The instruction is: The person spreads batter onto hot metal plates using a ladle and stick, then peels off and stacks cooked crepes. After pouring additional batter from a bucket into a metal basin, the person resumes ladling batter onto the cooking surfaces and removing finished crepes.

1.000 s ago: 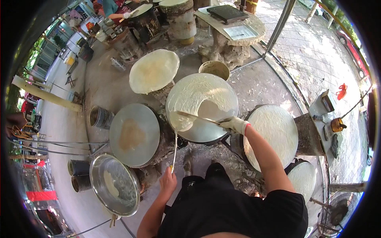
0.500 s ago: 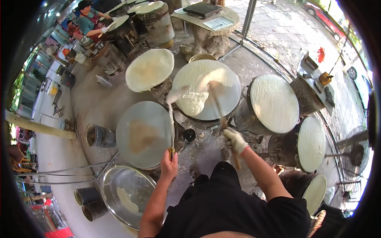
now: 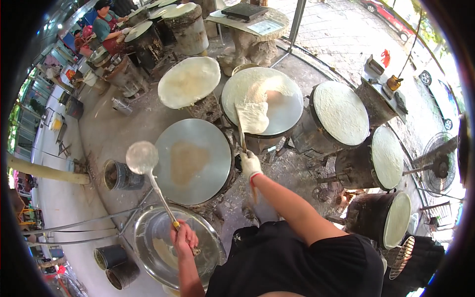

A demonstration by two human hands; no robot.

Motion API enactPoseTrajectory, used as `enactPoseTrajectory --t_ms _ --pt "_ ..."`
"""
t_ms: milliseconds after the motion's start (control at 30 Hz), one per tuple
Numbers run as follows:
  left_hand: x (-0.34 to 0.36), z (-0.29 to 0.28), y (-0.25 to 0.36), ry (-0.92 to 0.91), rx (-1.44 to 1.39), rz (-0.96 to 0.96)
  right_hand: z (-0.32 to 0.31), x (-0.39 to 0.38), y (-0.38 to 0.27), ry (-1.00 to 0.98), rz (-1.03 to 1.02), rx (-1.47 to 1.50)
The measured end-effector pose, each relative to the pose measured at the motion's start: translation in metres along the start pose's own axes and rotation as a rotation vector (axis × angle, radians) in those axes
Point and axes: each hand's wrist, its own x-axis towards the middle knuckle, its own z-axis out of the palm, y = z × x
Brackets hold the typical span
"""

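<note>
Clasping a ladle (image 3: 142,157) in the left grip (image 3: 185,238) — and, in the gloved right grip (image 3: 251,165), a scraper (image 3: 242,136) touching batter (image 3: 254,119).

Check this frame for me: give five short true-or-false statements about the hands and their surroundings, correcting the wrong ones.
1. The left hand holds a long-handled ladle. True.
2. The right hand is bare. False: it wears a pale glove.
3. The right hand's long tool meets pale batter on a round griddle. True.
4. The ladle's bowl is dipped in the metal basin. False: it is raised outside the basin.
5. A fan shows at the picture's right side. True.
</note>
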Motion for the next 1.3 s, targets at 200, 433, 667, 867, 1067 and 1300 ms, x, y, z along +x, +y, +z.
enactPoseTrajectory --t_ms 200,433,667,867,1067,1300 --pt "-0.031 -0.025 -0.016 0.051 -0.121 -0.074 -0.041 -0.005 -0.043 0.206 0.198 0.349" --pt "-0.028 0.004 -0.024 -0.048 -0.154 -0.107 -0.1 0.02 0.009 0.068 0.04 -0.081" --pt "-0.032 0.06 -0.046 -0.113 -0.247 -0.117 -0.148 0.006 0.02 -0.246 -0.079 -0.261" --pt "-0.034 0.131 -0.077 -0.17 -0.326 -0.145 -0.232 0.06 0.016 -0.097 0.005 -0.122" --pt "-0.035 0.221 -0.096 -0.146 -0.32 -0.137 -0.302 0.067 -0.014 -0.292 -0.02 -0.398" --pt "-0.035 0.271 -0.107 -0.081 -0.235 -0.147 -0.329 0.086 -0.054 -0.474 -0.239 -0.514"
